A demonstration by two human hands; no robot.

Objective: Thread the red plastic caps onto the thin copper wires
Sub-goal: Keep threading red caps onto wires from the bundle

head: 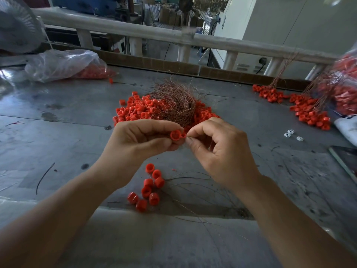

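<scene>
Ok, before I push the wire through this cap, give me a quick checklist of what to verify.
1. Cap held: ok, the left hand pinches a red cap.
2. Wire in the right hand: cannot tell, its fingertips pinch right beside the cap, and any wire is too thin to see.
3. Wire supply: ok, the copper wire bundle lies behind the hands.
4. Spare caps: ok, a loose cap pile sits under that bundle.
5. Near cluster of caps out of the way: ok, below the hands.
</scene>
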